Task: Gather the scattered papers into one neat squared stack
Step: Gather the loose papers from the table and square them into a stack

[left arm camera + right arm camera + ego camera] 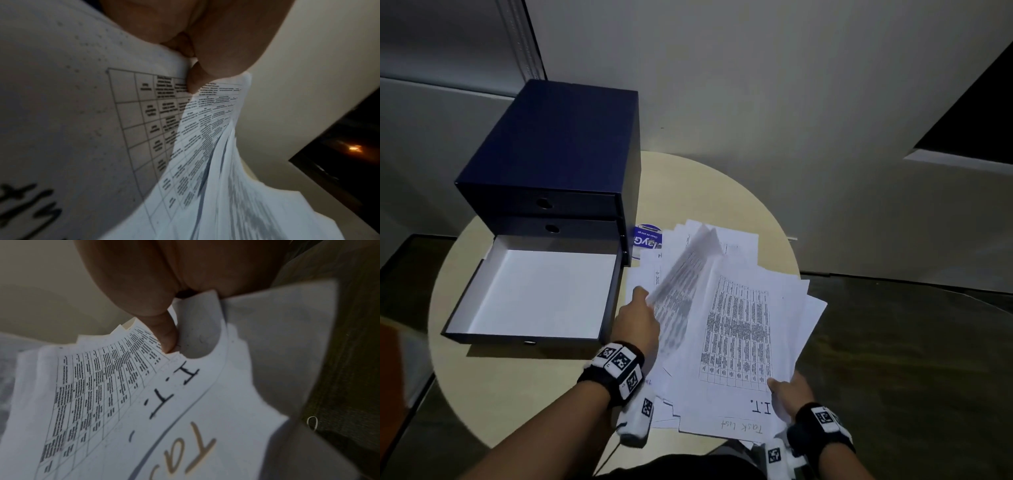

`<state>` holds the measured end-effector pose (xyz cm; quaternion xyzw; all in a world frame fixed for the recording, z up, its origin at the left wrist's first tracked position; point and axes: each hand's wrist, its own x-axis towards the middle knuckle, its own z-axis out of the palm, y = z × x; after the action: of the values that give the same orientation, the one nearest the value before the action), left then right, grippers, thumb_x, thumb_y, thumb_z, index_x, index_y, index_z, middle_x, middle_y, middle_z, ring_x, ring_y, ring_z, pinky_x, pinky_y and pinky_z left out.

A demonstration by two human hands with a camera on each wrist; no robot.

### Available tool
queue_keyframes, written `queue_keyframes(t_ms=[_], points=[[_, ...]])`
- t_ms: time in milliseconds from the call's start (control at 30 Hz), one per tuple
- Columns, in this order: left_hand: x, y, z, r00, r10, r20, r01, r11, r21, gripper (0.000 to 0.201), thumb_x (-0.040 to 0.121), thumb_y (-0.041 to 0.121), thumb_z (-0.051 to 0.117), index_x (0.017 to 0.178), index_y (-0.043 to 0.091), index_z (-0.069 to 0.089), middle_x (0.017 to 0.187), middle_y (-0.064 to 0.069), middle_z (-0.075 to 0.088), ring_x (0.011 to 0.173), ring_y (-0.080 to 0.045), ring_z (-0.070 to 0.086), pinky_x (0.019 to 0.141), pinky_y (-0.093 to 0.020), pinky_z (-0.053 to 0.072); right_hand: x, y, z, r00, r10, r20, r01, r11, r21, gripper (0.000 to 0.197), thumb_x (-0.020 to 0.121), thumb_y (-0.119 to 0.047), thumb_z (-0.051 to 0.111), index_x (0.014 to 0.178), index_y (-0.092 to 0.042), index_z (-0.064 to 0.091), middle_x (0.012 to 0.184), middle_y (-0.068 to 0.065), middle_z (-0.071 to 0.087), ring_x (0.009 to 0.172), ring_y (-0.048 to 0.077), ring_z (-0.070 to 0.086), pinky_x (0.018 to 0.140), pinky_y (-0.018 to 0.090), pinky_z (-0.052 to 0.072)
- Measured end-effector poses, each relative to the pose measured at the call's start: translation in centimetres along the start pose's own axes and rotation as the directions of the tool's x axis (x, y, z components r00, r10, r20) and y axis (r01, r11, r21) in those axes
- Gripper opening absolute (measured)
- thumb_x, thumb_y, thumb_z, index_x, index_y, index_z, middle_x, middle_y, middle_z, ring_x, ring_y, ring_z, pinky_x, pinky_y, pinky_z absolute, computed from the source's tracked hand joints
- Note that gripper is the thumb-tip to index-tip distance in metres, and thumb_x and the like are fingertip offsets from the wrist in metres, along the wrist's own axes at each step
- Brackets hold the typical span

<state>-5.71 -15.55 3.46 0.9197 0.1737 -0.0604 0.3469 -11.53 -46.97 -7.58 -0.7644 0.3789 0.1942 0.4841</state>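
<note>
So the papers [736,329] are a messy fanned pile at about 3 o'clock on the round worktop [524,383], not squared at all. Left hand [637,320] has its fingers [195,81] pinching a lifted, blurry sheet on the pile's 9 o'clock side. Right hand [789,394] grips the 5 o'clock corner, thumb [164,335] on the "I.T." table sheet. Navy drawer box [558,154] sits at 10 o'clock, bottom drawer [534,294] pulled open.
</note>
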Motion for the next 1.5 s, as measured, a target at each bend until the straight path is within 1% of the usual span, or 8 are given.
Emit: queue_keyframes(t_ms=[300,467,533,733,933,1067,1300,1500], points=[[0.4,4.3,-8.9,0.925,-0.017,-0.380,-0.166,0.881,-0.442,0.014,0.091,0.014,0.055,0.098,0.022,0.066,0.087,0.004,0.068,0.078,-0.018,0.060,0.065,-0.027,0.041,-1.6,-1.3,-0.2,1.000,-0.015,0.028,0.015,1.000,-0.008,0.045,0.092,-0.011,0.064,0.134,-0.005,0.049,0.129,0.014,0.062,0.111,0.029,0.060,0.106,0.041,0.043],[0.6,3.2,-6.3,0.985,-0.157,-0.073,0.054,0.681,-0.730,0.018,0.083,0.017,0.077,0.093,0.008,0.066,0.080,-0.001,0.071,0.066,-0.013,0.066,0.054,-0.021,0.053,0.9,0.9,0.2,0.997,-0.022,0.079,0.018,0.999,0.049,0.070,0.068,-0.033,0.078,0.129,-0.005,0.055,0.119,0.010,0.069,0.107,0.030,0.066,0.104,0.048,0.047],[0.4,2.1,-3.7,0.977,-0.193,0.092,0.198,0.659,-0.726,0.049,0.075,0.033,0.083,0.113,0.009,0.064,0.109,-0.005,0.072,0.091,-0.021,0.070,0.076,-0.026,0.058,1.3,0.8,0.1,0.995,-0.014,0.103,0.005,0.996,0.088,0.087,0.064,-0.054,0.076,0.135,-0.007,0.056,0.128,0.008,0.066,0.116,0.028,0.063,0.107,0.048,0.045],[-0.6,-0.7,3.0,0.871,-0.163,0.463,0.330,0.893,-0.307,0.049,0.095,0.027,0.058,0.139,0.011,0.046,0.141,-0.019,0.051,0.122,-0.039,0.056,0.098,-0.046,0.049,-3.1,-2.8,-0.4,0.949,0.102,0.299,-0.203,0.922,0.331,0.083,0.092,-0.072,0.035,0.158,-0.026,0.015,0.165,-0.003,0.009,0.153,0.019,0.008,0.122,0.044,0.009],[-1.2,-2.1,5.9,0.894,-0.155,0.421,0.246,0.954,-0.170,0.050,0.081,0.032,0.077,0.078,0.011,0.032,0.083,-0.002,0.032,0.057,-0.016,0.026,0.062,-0.027,0.027,-3.0,-2.1,-0.2,0.974,-0.141,0.176,0.098,0.968,0.230,0.044,0.090,-0.019,0.071,0.131,-0.007,0.060,0.126,0.008,0.067,0.106,0.021,0.065,0.093,0.034,0.046],[-1.3,-1.7,5.9,0.844,-0.155,0.514,0.239,0.966,-0.102,0.071,0.087,0.047,0.066,0.144,0.013,0.041,0.148,-0.008,0.044,0.131,-0.028,0.048,0.102,-0.037,0.041,-3.3,-1.6,-0.1,0.975,-0.156,0.157,0.121,0.970,0.212,0.038,0.091,0.009,0.059,0.125,-0.009,0.056,0.063,-0.005,0.070,0.045,0.001,0.057,0.047,0.019,0.047],[0.3,-1.6,2.6,0.923,0.028,0.385,0.205,0.809,-0.551,0.083,0.079,0.042,0.075,0.142,0.046,0.021,0.143,0.015,0.033,0.131,-0.012,0.040,0.102,-0.037,0.043,-5.1,-5.2,-1.7,0.921,-0.339,0.194,0.220,0.860,0.460,0.041,0.089,0.019,0.053,0.119,-0.007,0.063,0.115,0.013,0.073,0.108,0.031,0.069,0.098,0.048,0.052],[1.5,1.2,-2.9,0.975,0.129,0.183,0.088,0.531,-0.843,0.029,0.081,-0.003,0.072,0.107,0.005,0.061,0.086,-0.002,0.077,0.075,-0.016,0.071,0.063,-0.029,0.057,-7.0,-10.7,-2.2,0.867,-0.492,0.078,0.432,0.820,0.375,0.022,0.085,0.010,0.066,0.092,-0.011,0.064,0.087,-0.001,0.076,0.080,0.015,0.069,0.077,0.028,0.058]])
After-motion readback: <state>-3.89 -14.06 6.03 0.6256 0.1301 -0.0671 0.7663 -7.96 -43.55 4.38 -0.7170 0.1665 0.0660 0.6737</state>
